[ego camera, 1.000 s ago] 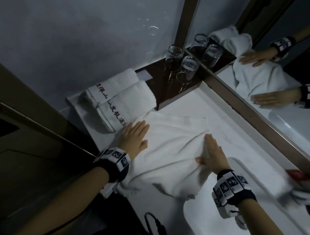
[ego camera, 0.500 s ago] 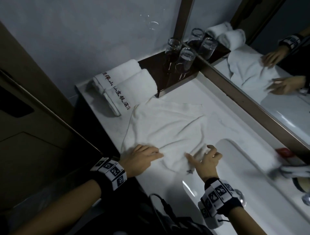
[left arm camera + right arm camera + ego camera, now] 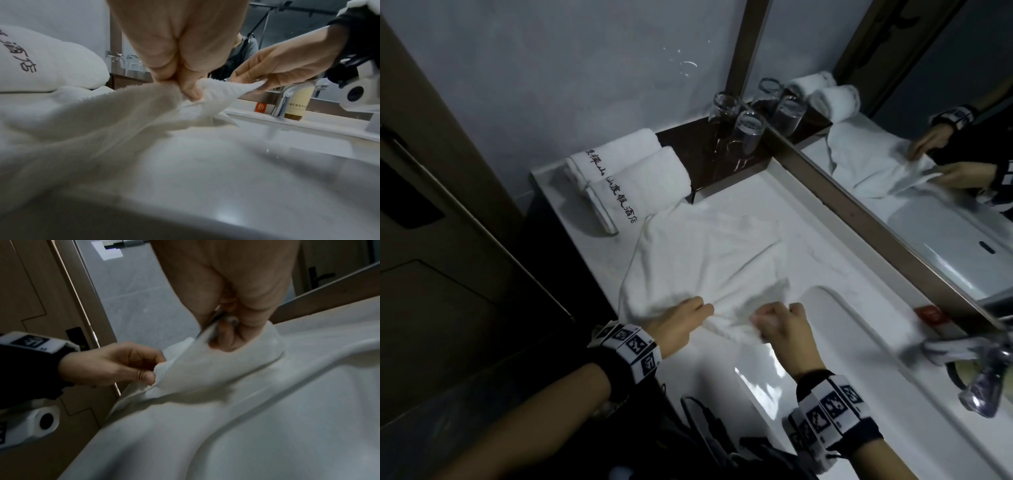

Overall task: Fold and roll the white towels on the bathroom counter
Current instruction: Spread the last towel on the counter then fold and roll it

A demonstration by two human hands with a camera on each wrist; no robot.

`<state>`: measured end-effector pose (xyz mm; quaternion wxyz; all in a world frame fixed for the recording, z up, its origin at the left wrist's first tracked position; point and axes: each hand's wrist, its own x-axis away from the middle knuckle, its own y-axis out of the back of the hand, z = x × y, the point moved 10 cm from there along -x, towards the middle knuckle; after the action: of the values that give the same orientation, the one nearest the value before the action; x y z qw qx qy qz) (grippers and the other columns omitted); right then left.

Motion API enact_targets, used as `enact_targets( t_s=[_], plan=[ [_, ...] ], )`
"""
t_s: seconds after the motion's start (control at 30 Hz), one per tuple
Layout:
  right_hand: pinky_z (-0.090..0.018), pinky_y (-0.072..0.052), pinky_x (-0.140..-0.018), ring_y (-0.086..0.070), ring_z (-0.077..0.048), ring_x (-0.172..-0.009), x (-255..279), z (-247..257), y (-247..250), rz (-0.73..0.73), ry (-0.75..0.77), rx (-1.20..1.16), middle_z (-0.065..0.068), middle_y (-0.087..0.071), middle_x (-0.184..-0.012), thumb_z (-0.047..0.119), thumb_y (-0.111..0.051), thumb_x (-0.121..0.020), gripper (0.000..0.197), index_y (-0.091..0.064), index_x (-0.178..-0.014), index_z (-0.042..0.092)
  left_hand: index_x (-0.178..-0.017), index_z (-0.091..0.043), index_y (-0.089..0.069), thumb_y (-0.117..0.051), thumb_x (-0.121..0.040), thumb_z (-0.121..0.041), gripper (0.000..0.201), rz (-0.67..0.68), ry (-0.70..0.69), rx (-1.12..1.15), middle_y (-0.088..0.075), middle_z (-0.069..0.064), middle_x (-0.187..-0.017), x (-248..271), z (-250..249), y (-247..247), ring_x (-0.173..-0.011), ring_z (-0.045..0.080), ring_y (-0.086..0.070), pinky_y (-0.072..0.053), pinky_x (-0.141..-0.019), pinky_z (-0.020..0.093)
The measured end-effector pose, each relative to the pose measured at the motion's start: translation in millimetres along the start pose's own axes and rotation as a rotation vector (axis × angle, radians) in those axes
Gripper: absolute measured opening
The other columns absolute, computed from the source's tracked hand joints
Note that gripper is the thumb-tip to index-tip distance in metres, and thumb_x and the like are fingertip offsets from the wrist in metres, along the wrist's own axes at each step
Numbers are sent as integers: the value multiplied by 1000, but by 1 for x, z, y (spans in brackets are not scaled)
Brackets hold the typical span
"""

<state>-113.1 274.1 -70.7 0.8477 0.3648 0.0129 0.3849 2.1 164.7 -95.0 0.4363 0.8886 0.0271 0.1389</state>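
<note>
Upper left of head view: two rolled towels (image 3: 633,174) w/ black lettering, side by side on counter (image 3: 739,205). Dark tray (image 3: 702,164) right of them, two glasses (image 3: 736,130) on it. Centre: loose towel (image 3: 709,260) spread flat, wrinkled. L hand (image 3: 681,325) pinches its near edge; R hand (image 3: 784,325) just beside, pinching same edge, lifted off counter. Sink (image 3: 825,342) lower right, tap (image 3: 969,346) far right.

Showing plain white on the spread towel (image 3: 709,253) and the counter (image 3: 825,240). Carrying black lettering on the white rolled towels (image 3: 633,174); wearing black-and-white square patterning on both wristbands (image 3: 630,346).
</note>
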Motion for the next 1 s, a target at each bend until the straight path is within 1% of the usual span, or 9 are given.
enact_targets(
  t_s=[0.07, 0.17, 0.3, 0.47, 0.6, 0.67, 0.73, 0.9, 1.0],
  plan=[
    [-7, -48, -63, -58, -7, -72, 2, -2, -15, 175, -40, -2, 10, -34, -98, 34, -78, -70, 38, -54, -97, 23, -116, -9, -43, -37, -80, 10, 41, -4, -18, -70, -44, 9, -115, 0, -1, -1, -109, 24, -45, -37, -95, 32],
    [-22, -49, -67, -54, -23, -76, 4, -6, -28, 325, -99, -100, 1, -37, -95, 8, -68, -78, 25, -51, -96, 12, -124, -13, -37, -47, -89, -29, 40, 35, -49, -178, -42, 5, -125, 2, -4, -7, -115, 22, -41, -27, -98, 29],
    [-3, -34, -67, -45, -11, -73, 3, 2, -3, 242, 153, 199, 7, -37, -83, 17, -71, -80, 22, -63, -72, -3, -125, -13, -37, -45, -78, 7, 52, -36, 4, -278, -43, 6, -123, 6, 4, -3, -111, 24, -45, -34, -93, 30],
    [-6, -7, -108, -5, 11, -136, 17, 15, 13, 338, 425, 244, 30, -20, -142, 38, -59, -81, 28, -75, -82, 15, -127, -23, -49, -58, -59, 11, 76, -186, 13, -389, -53, 6, -118, 23, 17, 13, -106, 25, -52, -42, -91, 28],
    [-26, -3, -119, -13, -2, -142, 19, -10, 4, 524, 286, 106, 22, -41, -138, 19, -56, -88, 32, -60, -120, 24, -145, -29, -17, -40, -72, 18, 90, -42, 41, -221, -15, 1, -155, 44, 58, 5, -144, 17, -14, -10, -114, 23],
    [-30, -8, -119, -16, -7, -142, 22, -33, -9, 603, 169, 188, 15, -40, -140, 20, -57, -89, 39, -51, -127, 27, -146, -24, -8, -34, -70, 22, 92, 97, -22, -202, 12, -3, -153, 59, 67, -4, -142, 13, 14, 10, -112, 14],
    [-22, -21, -111, -27, -3, -136, 21, -53, -12, 604, 17, 175, 10, -51, -135, 26, -62, -86, 33, -62, -119, 24, -145, -19, -9, -33, -78, 22, 82, 155, -10, -82, 16, -2, -150, 74, 75, -6, -140, 12, 16, 13, -109, 9],
    [-18, -40, -76, -62, -8, -81, 10, -54, -5, 519, -130, -18, 5, -72, -81, 46, -65, -71, 23, -74, -88, 33, -131, -20, -50, -45, -89, 5, 49, 232, 161, 245, -36, -10, -141, 94, 86, 10, -128, -2, -34, -17, -104, 2],
    [-14, -44, -66, -63, -2, -66, -3, -53, 2, 461, -152, -99, 12, -71, -69, 44, -65, -74, 18, -75, -83, 32, -99, -18, -72, -50, -84, -5, 29, 233, 166, 235, -74, -5, -92, 93, 83, 31, -83, -4, -61, -42, -79, 15]
  ],
)
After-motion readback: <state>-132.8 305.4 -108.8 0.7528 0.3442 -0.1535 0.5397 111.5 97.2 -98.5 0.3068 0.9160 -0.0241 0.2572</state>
